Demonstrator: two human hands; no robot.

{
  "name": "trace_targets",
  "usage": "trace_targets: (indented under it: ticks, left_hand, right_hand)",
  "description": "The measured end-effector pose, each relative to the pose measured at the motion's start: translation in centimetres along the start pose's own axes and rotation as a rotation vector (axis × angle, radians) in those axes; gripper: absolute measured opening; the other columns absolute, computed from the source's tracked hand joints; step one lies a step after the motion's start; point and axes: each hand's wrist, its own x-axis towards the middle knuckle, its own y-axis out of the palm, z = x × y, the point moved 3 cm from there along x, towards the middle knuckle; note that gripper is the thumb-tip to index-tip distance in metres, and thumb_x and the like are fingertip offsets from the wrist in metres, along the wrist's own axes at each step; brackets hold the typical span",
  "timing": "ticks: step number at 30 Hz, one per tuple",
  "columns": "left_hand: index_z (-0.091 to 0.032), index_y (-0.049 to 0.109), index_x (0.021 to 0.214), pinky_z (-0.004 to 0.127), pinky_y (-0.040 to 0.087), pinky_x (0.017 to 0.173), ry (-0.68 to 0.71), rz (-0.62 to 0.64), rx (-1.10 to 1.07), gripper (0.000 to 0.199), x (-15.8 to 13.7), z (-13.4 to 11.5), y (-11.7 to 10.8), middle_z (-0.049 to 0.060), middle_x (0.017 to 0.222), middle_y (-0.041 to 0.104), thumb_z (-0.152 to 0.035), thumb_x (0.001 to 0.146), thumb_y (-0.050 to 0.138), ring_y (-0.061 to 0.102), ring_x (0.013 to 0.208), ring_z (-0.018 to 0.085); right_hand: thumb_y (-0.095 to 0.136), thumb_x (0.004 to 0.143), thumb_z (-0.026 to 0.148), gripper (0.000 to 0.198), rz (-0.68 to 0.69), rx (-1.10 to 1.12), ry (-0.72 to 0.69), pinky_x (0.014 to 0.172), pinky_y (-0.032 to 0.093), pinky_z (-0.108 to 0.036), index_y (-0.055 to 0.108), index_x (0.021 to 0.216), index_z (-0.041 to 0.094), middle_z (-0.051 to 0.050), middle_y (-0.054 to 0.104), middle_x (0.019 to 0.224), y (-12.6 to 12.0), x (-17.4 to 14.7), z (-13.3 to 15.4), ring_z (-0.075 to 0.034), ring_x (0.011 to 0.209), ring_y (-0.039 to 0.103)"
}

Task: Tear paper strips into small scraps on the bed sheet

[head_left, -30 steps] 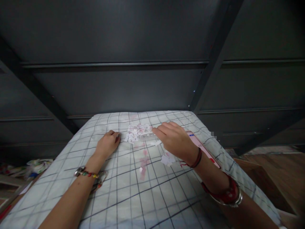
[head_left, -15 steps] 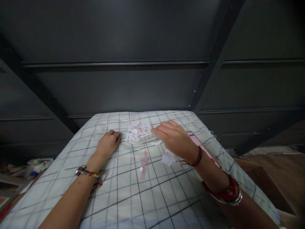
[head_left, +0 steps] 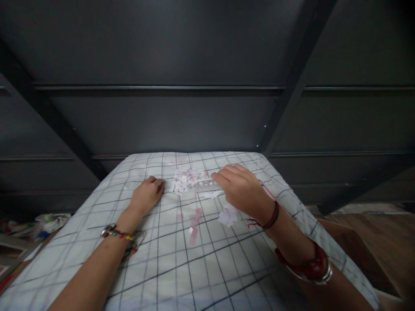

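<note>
My right hand (head_left: pixel 241 188) is closed around the right end of a flat, pale strip (head_left: pixel 207 185) that looks like a translucent ruler, with a row of small white marks along it. The strip's left end touches a heap of torn white and pinkish paper bits (head_left: pixel 184 179). Just left of the heap, my left hand (head_left: pixel 146 194) rests on the checked cloth (head_left: pixel 171 268), fingers loosely bent and holding nothing that I can see. A smaller pile of paper scraps (head_left: pixel 228 216) lies below my right hand. Pink stains and a small pale scrap (head_left: pixel 191 231) show at the middle.
A pink-edged phone (head_left: pixel 266 190) is mostly hidden behind my right wrist. Dark panels with metal beams (head_left: pixel 175 121) rise behind the cloth-covered surface. An open cardboard box (head_left: pixel 356 255) stands on the floor to the right; cluttered items (head_left: pixel 53 224) are at the lower left.
My right hand has shifted slightly right, and the strip has tilted so its marks face me more. Less of the phone shows. My left hand has stayed in place.
</note>
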Motion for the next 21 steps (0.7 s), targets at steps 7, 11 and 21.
trace_targets:
  ticks: [7, 11, 21]
  left_hand:
    - [-0.015, 0.067, 0.110, 0.033, 0.052, 0.083, 0.001, 0.003, 0.004, 0.037, 0.1, 0.2, 0.2, 0.013, 0.110, 0.066, -0.028, 0.094, 0.036, 0.064, 0.100, 0.024]
    - [-0.015, 0.067, 0.110, 0.032, 0.052, 0.083, -0.006, -0.003, -0.001, 0.037, 0.1, -0.1, -0.1, 0.013, 0.110, 0.067, -0.028, 0.094, 0.036, 0.065, 0.099, 0.024]
    - [-0.015, 0.067, 0.109, 0.033, 0.052, 0.082, 0.001, -0.001, -0.013, 0.040, 0.1, 0.2, 0.2, 0.013, 0.109, 0.066, -0.030, 0.095, 0.032, 0.064, 0.097, 0.024]
  right_hand:
    - [0.038, 0.086, -0.003, 0.035, 0.018, 0.035, -0.022, 0.069, 0.033, -0.031, 0.068, 0.086, 0.014, -0.004, 0.062, 0.071, 0.6, -0.1, 0.5, -0.017, 0.071, 0.048]
    - [0.037, 0.090, -0.001, 0.034, 0.037, -0.020, 0.045, 0.070, 0.033, -0.032, 0.068, 0.088, 0.014, -0.005, 0.064, 0.074, 1.2, -0.2, 0.5, -0.019, 0.073, 0.049]
    - [0.039, 0.086, -0.003, 0.033, 0.046, 0.168, -0.067, 0.069, 0.033, -0.030, 0.066, 0.085, 0.015, -0.002, 0.061, 0.070, 0.2, 0.1, 0.4, -0.017, 0.071, 0.047]
